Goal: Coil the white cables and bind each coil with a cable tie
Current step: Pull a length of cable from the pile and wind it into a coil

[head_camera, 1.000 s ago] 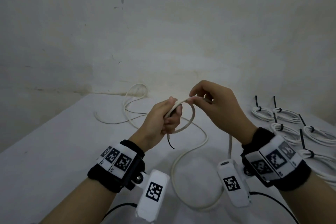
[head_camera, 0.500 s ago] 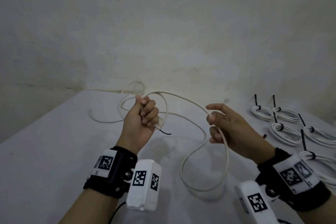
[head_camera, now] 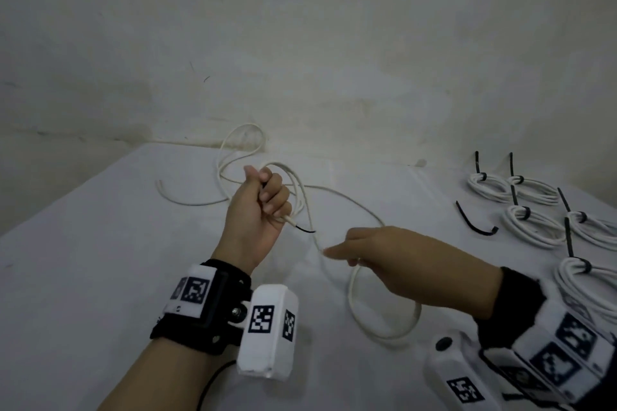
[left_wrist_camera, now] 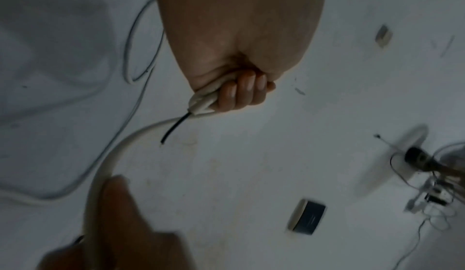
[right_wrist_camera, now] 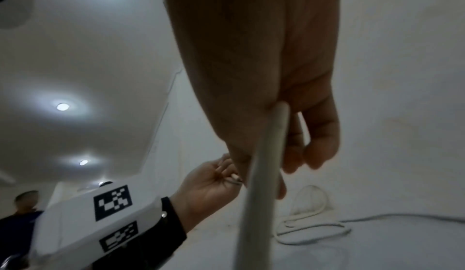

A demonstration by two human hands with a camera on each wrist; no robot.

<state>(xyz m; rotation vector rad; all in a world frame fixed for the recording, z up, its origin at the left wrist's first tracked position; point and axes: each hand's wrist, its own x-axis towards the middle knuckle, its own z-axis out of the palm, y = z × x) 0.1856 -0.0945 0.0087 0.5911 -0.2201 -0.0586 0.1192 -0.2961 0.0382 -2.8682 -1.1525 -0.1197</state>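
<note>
My left hand (head_camera: 263,200) is raised above the table, fist closed round a small coil (head_camera: 297,187) of the white cable (head_camera: 347,202). The cable's end with a short black wire (head_camera: 302,228) sticks out below the fist. In the left wrist view the left hand's fingers (left_wrist_camera: 241,91) are clamped on the bunched turns. From the coil the cable arcs right and down to my right hand (head_camera: 384,257), which holds it loosely between thumb and fingers, index finger pointing left. The right wrist view shows the cable (right_wrist_camera: 264,174) running out of that hand (right_wrist_camera: 289,145). Below it a slack loop (head_camera: 384,314) lies on the table.
The cable's loose tail (head_camera: 233,157) snakes to the white table's (head_camera: 83,260) back edge by the wall. Several bound coils (head_camera: 531,227) with black ties lie at the right. A loose black cable tie (head_camera: 472,225) lies left of them. A person (right_wrist_camera: 22,204) stands in the background.
A second ago both hands met at the coil, adding a loop. The right hand then slid away right and down along the cable. The left hand kept its grip.
</note>
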